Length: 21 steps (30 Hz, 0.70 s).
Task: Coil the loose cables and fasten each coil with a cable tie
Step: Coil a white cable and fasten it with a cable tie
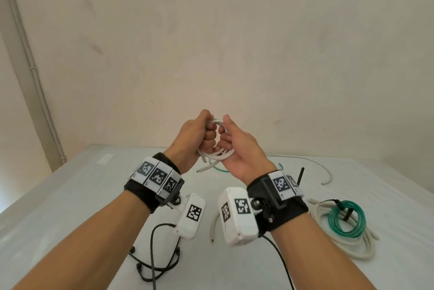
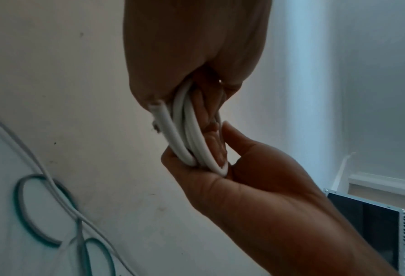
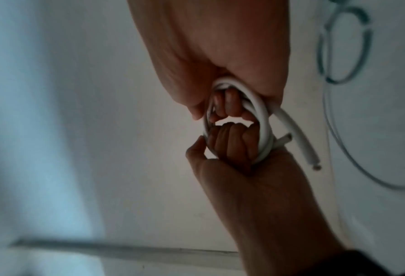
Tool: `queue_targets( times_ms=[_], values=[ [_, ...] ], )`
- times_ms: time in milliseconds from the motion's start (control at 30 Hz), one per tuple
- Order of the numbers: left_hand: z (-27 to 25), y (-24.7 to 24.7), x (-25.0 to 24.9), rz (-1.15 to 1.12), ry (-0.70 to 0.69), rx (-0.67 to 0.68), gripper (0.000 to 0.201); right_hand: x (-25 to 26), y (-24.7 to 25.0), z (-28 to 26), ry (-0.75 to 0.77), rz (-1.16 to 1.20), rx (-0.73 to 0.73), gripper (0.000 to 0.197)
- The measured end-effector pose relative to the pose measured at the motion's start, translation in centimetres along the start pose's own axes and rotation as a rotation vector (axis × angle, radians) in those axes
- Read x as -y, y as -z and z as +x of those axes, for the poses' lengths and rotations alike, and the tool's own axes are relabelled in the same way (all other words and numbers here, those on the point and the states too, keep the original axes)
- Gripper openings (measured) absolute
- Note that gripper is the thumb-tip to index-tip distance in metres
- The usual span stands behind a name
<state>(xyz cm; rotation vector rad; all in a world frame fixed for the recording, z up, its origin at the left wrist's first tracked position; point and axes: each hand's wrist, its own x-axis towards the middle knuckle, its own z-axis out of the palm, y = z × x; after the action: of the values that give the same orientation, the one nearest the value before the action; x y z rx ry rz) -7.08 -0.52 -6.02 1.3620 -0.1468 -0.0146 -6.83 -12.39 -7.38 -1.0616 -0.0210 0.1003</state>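
Note:
Both hands are raised above the white table (image 1: 70, 207) with a small coil of white cable (image 1: 219, 152) between them. My left hand (image 1: 203, 133) grips the coil's left side, fingers curled through the loops. My right hand (image 1: 232, 140) grips the right side, thumb up on top. Two cut ends (image 1: 204, 168) hang below the coil. In the left wrist view the coil (image 2: 187, 138) runs from my left hand (image 2: 191, 56) down into my right hand (image 2: 232, 179). The right wrist view shows the coil (image 3: 263, 121) as a ring held by my right hand (image 3: 220, 56) and my left hand (image 3: 232, 142).
A green coil (image 1: 347, 219) bound with a black tie lies on a thick white cable (image 1: 352, 248) at the right. A loose white cable (image 1: 328, 172) and a thin green wire (image 1: 220, 170) lie farther back. A black strip (image 1: 301, 175) sits behind my right wrist. A short white cable (image 1: 212, 226) lies between my forearms.

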Motion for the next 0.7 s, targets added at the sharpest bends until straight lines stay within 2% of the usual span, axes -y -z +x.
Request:
queue_targets(
  times_ms=[133, 267, 433, 533, 600, 633, 700],
  values=[
    [-0.1, -0.1, 0.6, -0.024, 0.017, 0.054, 0.038, -0.2, -0.1, 0.7, 0.035, -0.055, -0.123, 0.04],
    [-0.4, 0.5, 0.2, -0.005, 0.041, 0.185, 0.033, 0.3, 0.3, 0.5, 0.066, -0.165, -0.115, 0.044],
    [-0.6, 1.1, 0.8, 0.046, 0.048, 0.209, 0.029, 0.3, 0.3, 0.2, 0.107, -0.222, -0.143, 0.046],
    [-1.4, 1.1, 1.3, -0.01, 0.064, 0.313, 0.022, 0.5, 0.4, 0.0, 0.112, -0.172, -0.195, 0.047],
    [-2.1, 1.4, 1.7, 0.034, 0.021, 0.423, 0.012, 1.0, 0.5, -0.3, 0.092, -0.071, -0.231, 0.048],
    [-2.3, 1.6, 2.0, 0.05, -0.008, 0.483, 0.021, 1.2, 0.5, -0.4, 0.077, -0.005, -0.249, 0.048],
    [-2.3, 2.0, 2.6, 0.071, -0.06, 0.556, 0.053, 1.3, 0.6, -0.4, 0.042, 0.126, -0.281, 0.048]
  ],
)
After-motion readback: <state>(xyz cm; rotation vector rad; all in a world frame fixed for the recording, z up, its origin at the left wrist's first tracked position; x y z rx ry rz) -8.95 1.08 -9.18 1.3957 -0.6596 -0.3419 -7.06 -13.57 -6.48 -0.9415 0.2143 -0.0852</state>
